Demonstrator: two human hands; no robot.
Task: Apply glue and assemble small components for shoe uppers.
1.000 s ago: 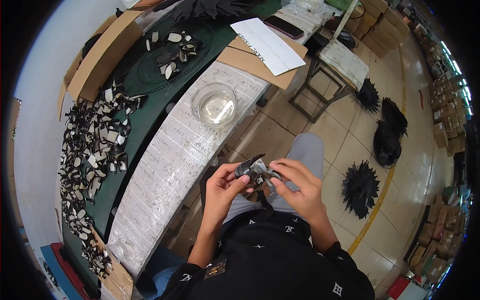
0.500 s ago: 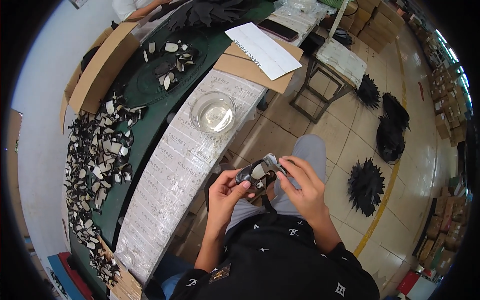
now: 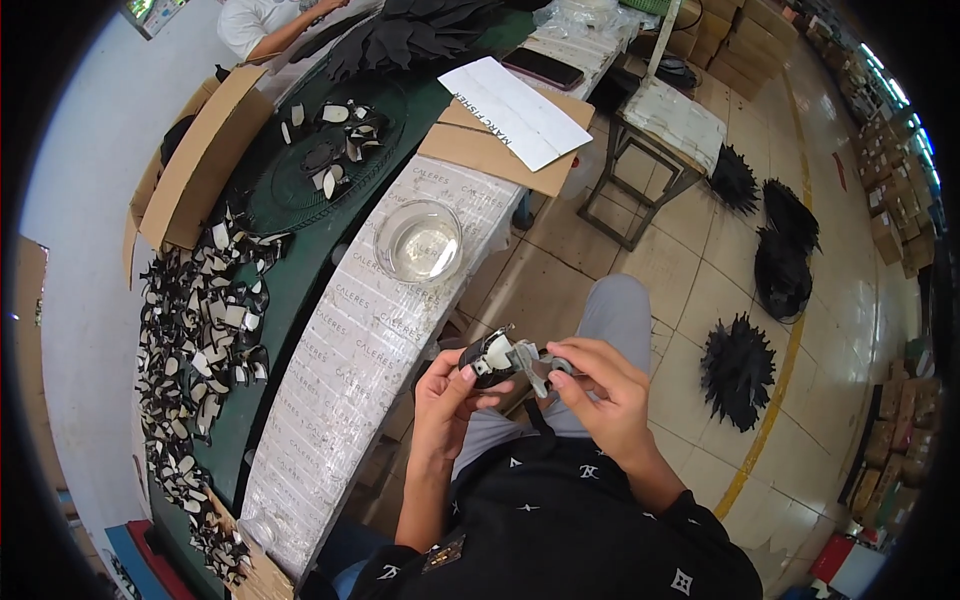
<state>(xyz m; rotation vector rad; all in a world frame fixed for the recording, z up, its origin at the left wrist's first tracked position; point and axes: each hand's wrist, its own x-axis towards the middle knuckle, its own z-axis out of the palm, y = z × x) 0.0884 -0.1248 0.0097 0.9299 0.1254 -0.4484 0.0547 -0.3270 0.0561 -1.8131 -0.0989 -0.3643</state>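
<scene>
Over my lap, my left hand (image 3: 442, 402) grips a glossy black curved piece (image 3: 474, 362) with a cream-coloured face, its thumb pressed along the near side. My right hand (image 3: 603, 388) pinches a thin, bent grey strip (image 3: 541, 372) between thumb and fingers. The strip's other end reaches the cream face; whether it is joined there I cannot tell. To the left, a large pile of small black and cream curved pieces (image 3: 205, 345) covers part of the green surface. Several similar ones lie on a round black ribbed tray (image 3: 265, 205).
A plastic-wrapped bench (image 3: 320, 400) runs along my left, bearing a clear glass bowl (image 3: 420, 242). Farther up lie cardboard (image 3: 450, 143), a white sheet (image 3: 515, 112) and a phone (image 3: 542, 68). A stool (image 3: 672, 120) and black fringed bundles (image 3: 738, 372) stand on the floor. Another person's arm (image 3: 290, 32) shows at the back.
My left hand has turned the black piece. The grey strip now spans more openly between the piece and my right hand, which has shifted slightly down and left.
</scene>
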